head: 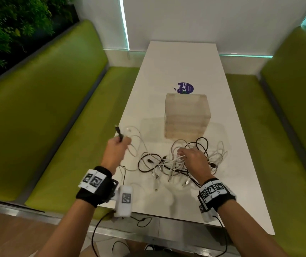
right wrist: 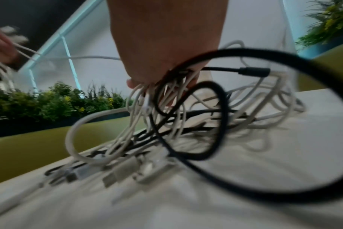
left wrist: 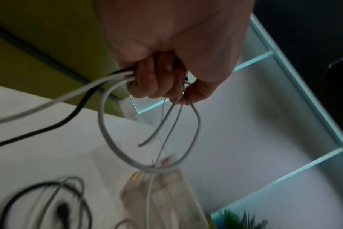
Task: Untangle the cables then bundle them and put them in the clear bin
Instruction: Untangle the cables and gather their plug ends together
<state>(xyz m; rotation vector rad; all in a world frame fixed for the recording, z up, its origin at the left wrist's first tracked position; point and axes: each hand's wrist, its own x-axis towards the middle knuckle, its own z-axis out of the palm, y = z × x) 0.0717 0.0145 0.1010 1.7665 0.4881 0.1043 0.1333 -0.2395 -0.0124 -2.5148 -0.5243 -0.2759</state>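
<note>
A tangle of white and black cables (head: 168,165) lies on the white table (head: 181,62), just in front of the clear bin (head: 186,115). My left hand (head: 119,145) is raised at the table's left edge. It grips a black cable whose plug (head: 118,132) sticks up from the fist, together with white cable strands (left wrist: 108,124) that loop below it. My right hand (head: 191,156) reaches down into the pile. Its fingers (right wrist: 193,77) curl round a bunch of white and black strands (right wrist: 166,111), lifting them slightly. The fingertips are hidden by cables.
Green bench seats (head: 46,108) run along both sides of the table. A round purple sticker (head: 185,88) lies beyond the bin. Plants (head: 4,30) stand at the far left. Wrist-camera leads hang below the table's near edge (head: 185,219).
</note>
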